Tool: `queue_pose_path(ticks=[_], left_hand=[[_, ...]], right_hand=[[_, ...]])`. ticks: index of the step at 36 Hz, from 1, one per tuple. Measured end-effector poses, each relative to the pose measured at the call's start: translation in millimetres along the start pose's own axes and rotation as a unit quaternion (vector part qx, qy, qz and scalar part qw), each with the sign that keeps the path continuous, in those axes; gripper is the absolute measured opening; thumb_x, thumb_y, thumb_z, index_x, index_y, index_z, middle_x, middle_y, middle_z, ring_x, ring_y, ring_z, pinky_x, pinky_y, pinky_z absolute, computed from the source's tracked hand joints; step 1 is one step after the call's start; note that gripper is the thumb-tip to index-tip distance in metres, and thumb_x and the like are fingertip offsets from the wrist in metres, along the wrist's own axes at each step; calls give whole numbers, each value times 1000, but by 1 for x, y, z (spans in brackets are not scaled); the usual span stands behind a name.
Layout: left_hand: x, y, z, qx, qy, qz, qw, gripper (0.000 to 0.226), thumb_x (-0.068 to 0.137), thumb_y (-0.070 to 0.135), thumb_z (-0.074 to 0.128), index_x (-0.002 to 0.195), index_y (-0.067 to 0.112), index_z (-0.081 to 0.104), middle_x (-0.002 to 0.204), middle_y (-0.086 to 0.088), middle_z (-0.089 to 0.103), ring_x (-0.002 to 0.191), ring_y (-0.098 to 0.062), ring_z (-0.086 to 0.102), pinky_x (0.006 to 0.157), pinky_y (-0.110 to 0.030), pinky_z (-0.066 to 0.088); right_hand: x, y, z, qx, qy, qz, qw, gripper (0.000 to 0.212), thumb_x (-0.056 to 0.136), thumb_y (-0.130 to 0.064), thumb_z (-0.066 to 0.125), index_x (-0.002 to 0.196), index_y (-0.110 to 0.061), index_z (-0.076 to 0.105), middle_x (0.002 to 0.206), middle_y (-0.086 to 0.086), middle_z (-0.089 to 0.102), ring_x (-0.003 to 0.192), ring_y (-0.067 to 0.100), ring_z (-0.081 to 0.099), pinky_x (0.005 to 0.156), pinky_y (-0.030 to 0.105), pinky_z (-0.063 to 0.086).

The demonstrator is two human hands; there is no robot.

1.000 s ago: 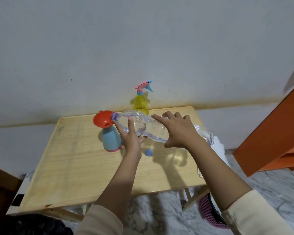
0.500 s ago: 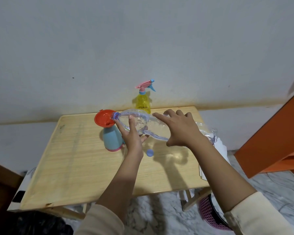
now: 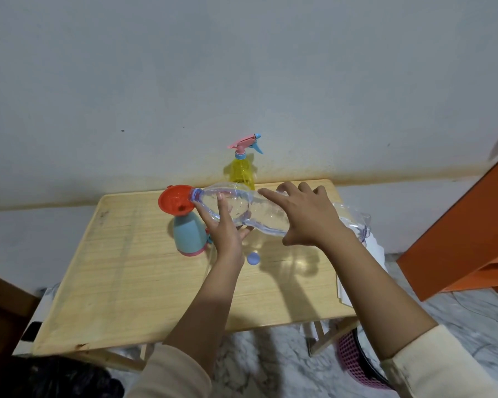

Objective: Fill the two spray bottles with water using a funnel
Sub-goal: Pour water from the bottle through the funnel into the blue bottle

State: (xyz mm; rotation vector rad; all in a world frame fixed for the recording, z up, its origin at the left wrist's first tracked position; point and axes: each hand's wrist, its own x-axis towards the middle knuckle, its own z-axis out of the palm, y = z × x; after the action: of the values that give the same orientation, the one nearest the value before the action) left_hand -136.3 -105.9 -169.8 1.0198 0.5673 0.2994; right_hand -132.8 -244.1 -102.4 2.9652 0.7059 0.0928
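Observation:
A clear plastic water bottle lies tipped on its side above the wooden table, its open mouth over a red funnel. The funnel sits in the neck of a light blue spray bottle with a pink base and no spray head. My left hand grips the water bottle from below near its neck. My right hand presses on the bottle's middle from above. A yellow spray bottle with a pink and blue trigger head stands at the table's back edge by the wall.
A small blue cap lies on the table below my left hand. An orange cabinet stands at the right. A pink mesh basket sits on the marble floor under the table's right corner. Dark furniture is at the left.
Both hands and the tipped water bottle hold nearly the same pose over the funnel. The view has shifted slightly.

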Motion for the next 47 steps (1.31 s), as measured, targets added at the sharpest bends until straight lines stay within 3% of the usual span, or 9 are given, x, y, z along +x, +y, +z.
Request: queue_pose_path(ticks=[6,13,19,23,26,29,33,42,47], left_hand=[[-2,0,2,1,10,-4,1000,72,92,51,50,147,47,4,133,-12,54,105,-28,64,65,-33,53],[-1,-3,0,22,1,22,1000,71,91,52,50,146,50,4,144,-7,46,74,-2,69,64,-29,54],[-1,1,-5,59,-8,45,997,85,68,71,62,135,65,10,155,3,26,124,-35,52,64,-32,60],[-3,4,-3,111,-12,107,988,81,73,67,64,134,67,11,154,16,24,132,-22,43,92,-50,52],[-6,4,5,164,-18,164,973,81,81,55,64,141,58,10,133,28,40,120,-8,48,99,-34,46],[-6,1,19,216,-36,213,952,83,84,47,64,144,52,8,142,8,44,119,-6,50,95,-35,50],[-12,0,43,268,-82,246,928,88,83,43,67,146,49,6,138,6,43,95,25,41,88,-22,44],[-12,-10,88,295,-226,271,888,80,86,29,67,143,49,14,136,4,38,124,-9,42,93,-5,33],[-8,-17,98,304,-251,262,881,77,89,26,64,141,50,13,139,1,35,121,-5,41,84,2,33]], right_hand=[[0,1,2,-1,3,-1,1000,96,64,-31,71,142,-42,16,138,-1,38,114,27,43,90,42,34],[-3,4,12,14,13,3,1000,97,63,-31,69,143,-43,15,138,-2,38,112,27,45,88,41,34],[-11,4,34,89,25,24,995,101,60,-33,69,142,-45,13,140,-6,36,110,23,45,83,36,33],[-15,-1,51,175,23,50,983,103,60,-31,72,144,-43,14,140,-7,33,113,23,44,88,36,33],[-16,-1,65,236,27,60,969,103,61,-26,72,145,-39,13,140,-4,32,113,26,46,88,36,38],[-16,3,79,300,46,68,950,104,62,-24,73,146,-33,13,142,-2,31,111,28,49,80,38,48],[-12,13,94,381,85,80,917,103,63,-18,74,146,-22,14,146,1,27,126,26,40,85,44,49],[5,44,118,441,136,173,870,107,70,-29,80,147,-12,8,154,3,19,140,19,25,94,27,34],[13,60,128,437,139,170,872,105,74,-27,78,148,-11,5,155,6,15,140,25,23,102,30,29]])
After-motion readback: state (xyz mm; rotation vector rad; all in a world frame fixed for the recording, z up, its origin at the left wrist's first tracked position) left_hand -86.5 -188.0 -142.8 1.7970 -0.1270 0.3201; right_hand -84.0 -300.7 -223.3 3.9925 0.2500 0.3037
